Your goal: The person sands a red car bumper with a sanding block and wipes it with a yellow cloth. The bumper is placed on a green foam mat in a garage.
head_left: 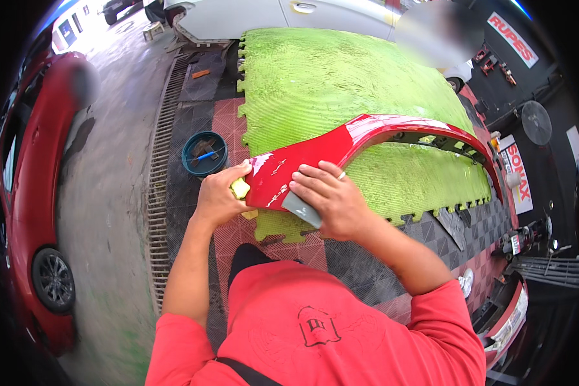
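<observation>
A red car fender (302, 156) with a curved wheel arch rests on a bright green foam mat (315, 77). Pale scuffed patches mark its near left end. At that end my left hand (215, 198) is closed around a crumpled yellow sponge-like piece (240, 188), beside the fender's edge. My right hand (333, 201) presses a grey sheet, apparently sandpaper (300, 209), against the lower edge of the red panel, fingers lying over it. The palm side of the right hand is hidden.
A dark teal bucket (188, 161) with a blue-handled tool stands left of the mat, near a floor drain grate (161, 193). A red car (38, 167) is at far left, a white car (238, 19) behind. A red bumper (505, 321) lies at lower right.
</observation>
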Motion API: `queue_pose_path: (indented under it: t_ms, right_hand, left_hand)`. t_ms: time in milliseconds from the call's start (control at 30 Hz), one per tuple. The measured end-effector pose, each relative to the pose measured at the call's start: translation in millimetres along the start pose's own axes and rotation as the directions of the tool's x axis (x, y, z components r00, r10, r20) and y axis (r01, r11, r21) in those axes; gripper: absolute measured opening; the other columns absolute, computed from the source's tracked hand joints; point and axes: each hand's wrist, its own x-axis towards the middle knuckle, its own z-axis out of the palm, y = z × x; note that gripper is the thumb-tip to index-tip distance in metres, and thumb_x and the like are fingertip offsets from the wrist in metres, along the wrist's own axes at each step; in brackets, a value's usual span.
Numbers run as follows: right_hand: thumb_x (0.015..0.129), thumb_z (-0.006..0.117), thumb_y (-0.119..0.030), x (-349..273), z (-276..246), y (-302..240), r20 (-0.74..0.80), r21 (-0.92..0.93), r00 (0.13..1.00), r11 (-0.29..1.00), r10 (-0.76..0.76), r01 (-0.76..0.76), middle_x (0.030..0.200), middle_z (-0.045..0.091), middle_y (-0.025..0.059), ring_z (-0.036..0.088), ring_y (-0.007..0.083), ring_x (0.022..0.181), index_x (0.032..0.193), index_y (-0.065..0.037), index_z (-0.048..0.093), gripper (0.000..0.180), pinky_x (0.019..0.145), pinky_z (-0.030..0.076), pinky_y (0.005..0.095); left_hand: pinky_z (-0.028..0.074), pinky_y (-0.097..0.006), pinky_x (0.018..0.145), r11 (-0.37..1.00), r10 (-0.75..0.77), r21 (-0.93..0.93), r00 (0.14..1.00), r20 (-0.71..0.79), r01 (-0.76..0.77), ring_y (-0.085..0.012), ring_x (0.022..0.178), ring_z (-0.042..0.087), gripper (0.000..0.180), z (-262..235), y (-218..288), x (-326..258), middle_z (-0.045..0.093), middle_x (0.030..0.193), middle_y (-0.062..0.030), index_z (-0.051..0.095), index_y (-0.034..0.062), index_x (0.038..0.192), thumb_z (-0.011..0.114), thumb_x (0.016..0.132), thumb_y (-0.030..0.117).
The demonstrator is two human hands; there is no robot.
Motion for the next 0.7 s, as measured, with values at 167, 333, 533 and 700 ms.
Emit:
queue_pose_path:
  t_ms: [167, 333, 533, 700]
  right_hand:
    - [0.106, 0.069, -0.024, -50.6, -49.3, 135.3, -0.186, -0.346, 0.928, 0.863, 0.322, -0.369, 0.144, 0.074, 0.0084, 0.059, 0.0343, 0.146, 0.143, -0.018, 0.073, 0.037, 0.125, 0.039, 0.0553]
    - [0.112, 0.064, -0.027, -41.9, -89.6, 133.9, -0.177, -0.279, 0.817, 0.768, 0.549, -0.577, 0.157, 0.067, 0.0104, 0.053, 0.0357, 0.154, 0.146, -0.015, 0.071, 0.037, 0.127, 0.040, 0.0530]
    - [0.105, 0.069, -0.021, -0.4, -35.1, 30.3, -0.072, -0.375, 0.846, 0.771, 0.529, -0.514, 0.150, 0.071, 0.0139, 0.058, 0.0333, 0.150, 0.147, -0.013, 0.072, 0.042, 0.128, 0.039, 0.0544]
    - [0.097, 0.077, -0.024, 62.7, 32.2, -95.0, 0.141, -0.336, 0.838, 0.822, 0.527, -0.460, 0.156, 0.068, 0.0145, 0.054, 0.0319, 0.155, 0.145, -0.007, 0.072, 0.051, 0.131, 0.031, 0.0577]
  left_hand:
    - [0.060, -0.044, 0.112, 0.994, 0.102, -0.028, 0.994, -0.048, -0.103, -0.0354, 0.130, 0.075, 0.070, 7.9, -8.1, 8.5, 0.077, 0.137, -0.0236, 0.078, -0.0016, 0.124, 0.103, 0.069, 0.035]
    - [0.062, -0.045, 0.109, 0.974, 0.222, -0.023, 0.968, -0.117, -0.227, -0.0383, 0.127, 0.076, 0.074, 16.8, -21.6, 7.5, 0.074, 0.144, -0.0232, 0.075, 0.0008, 0.125, 0.104, 0.067, 0.036]
    - [0.064, -0.046, 0.103, 0.949, 0.286, -0.123, 0.957, -0.054, -0.290, -0.0382, 0.126, 0.076, 0.072, 16.1, -34.5, 19.7, 0.073, 0.145, -0.0227, 0.072, 0.0046, 0.122, 0.102, 0.068, 0.041]
    - [0.066, -0.047, 0.092, 0.937, 0.348, -0.030, 0.937, 0.030, -0.347, -0.0360, 0.115, 0.079, 0.077, 15.4, -46.0, 26.4, 0.075, 0.140, -0.0219, 0.071, 0.0046, 0.125, 0.102, 0.065, 0.041]
